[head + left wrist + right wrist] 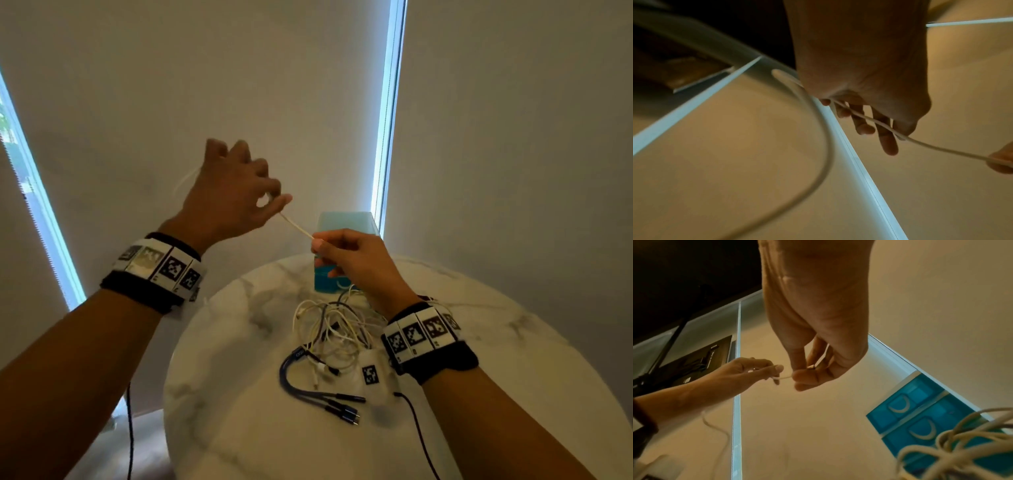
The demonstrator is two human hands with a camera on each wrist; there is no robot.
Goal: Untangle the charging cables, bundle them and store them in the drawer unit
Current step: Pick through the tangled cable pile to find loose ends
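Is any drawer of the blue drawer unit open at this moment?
No, in the right wrist view both visible fronts of the blue drawer unit sit flush, with their handles showing and no drawer pulled out.

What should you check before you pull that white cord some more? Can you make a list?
1. Left hand holds the white cord: ok, pinched between thumb and finger.
2. Right hand holds the cord too: ok, pinched at the fingertips.
3. Cord free of the cable pile: cannot tell; loops still cross each other.
4. Pile safely on the table: ok.
5. Blue drawer unit open for storing: not ok, both visible drawers look closed.
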